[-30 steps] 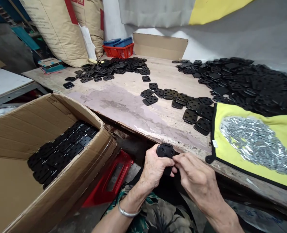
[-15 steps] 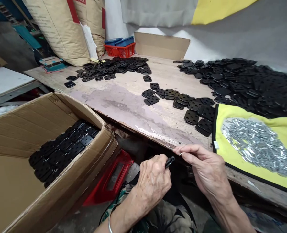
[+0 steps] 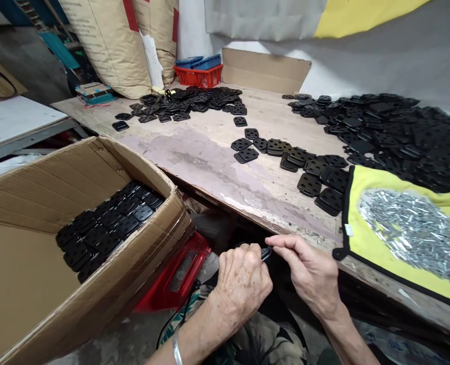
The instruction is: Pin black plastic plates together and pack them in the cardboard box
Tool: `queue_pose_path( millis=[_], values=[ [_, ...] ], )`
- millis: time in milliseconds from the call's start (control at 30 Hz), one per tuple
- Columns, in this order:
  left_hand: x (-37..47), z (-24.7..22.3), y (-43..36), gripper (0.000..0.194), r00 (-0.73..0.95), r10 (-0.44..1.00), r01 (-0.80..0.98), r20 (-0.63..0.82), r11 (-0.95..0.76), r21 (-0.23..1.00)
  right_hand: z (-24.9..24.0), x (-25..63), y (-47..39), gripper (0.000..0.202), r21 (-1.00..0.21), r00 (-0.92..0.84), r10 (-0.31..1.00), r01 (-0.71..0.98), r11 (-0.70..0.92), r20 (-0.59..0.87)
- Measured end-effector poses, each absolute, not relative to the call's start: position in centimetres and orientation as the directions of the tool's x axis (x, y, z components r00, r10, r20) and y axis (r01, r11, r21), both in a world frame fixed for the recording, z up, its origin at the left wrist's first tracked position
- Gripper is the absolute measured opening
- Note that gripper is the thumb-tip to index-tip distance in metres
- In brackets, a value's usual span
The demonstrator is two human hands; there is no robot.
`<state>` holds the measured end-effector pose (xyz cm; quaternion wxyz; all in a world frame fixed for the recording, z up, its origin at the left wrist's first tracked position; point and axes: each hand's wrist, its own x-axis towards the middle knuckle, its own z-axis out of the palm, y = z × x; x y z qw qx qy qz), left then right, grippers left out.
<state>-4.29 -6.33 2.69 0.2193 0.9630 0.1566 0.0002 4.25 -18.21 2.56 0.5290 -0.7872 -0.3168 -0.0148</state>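
Two hands meet just below the table's near edge. Going left to right: a cardboard box (image 3: 76,243) sits off the table's left side, flaps open, with rows of black plates (image 3: 108,225) laid flat inside. A red stool (image 3: 173,279) shows under the box's right corner. Left hand (image 3: 243,284), silver bangle on the wrist, has its fingers curled shut around a small black part (image 3: 266,252); only the part's tip sticks out past the knuckles. Right hand (image 3: 310,276) is just beside it, thumb and forefinger pinched together on that same tip, other fingers folded loosely. Whether a pin sits in the pinch cannot be told. The part is below the table's near edge, above the lap, not resting on the wood.

On the table (image 3: 209,162): a heap of black plates (image 3: 194,104) at the far left corner, a loose trail of plates (image 3: 285,157) across the middle, a big black pile (image 3: 392,126) along the far right. Near the right edge a yellow cloth (image 3: 400,253) holds a mound of small metal pins (image 3: 415,228). A red basket (image 3: 198,76) and a cardboard sheet (image 3: 265,71) stand at the far edge.
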Motion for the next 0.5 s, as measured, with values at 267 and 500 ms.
queue_pose_path(
  millis=[267,500],
  values=[
    [-4.3,3.3,-5.8,0.029,0.966,0.184,0.247,-0.179,-0.854,0.459,3.0,5.3,-18.5,0.015,-0.737,0.670,0.661,0.625,-0.257,0.338],
    [-4.1,2.0,-5.5,0.016,0.947,0.170,0.321,-0.274,-0.563,0.761,2.9,5.3,-19.0,0.015,-0.833,0.676,0.726,0.470,-0.291,0.127]
  ],
)
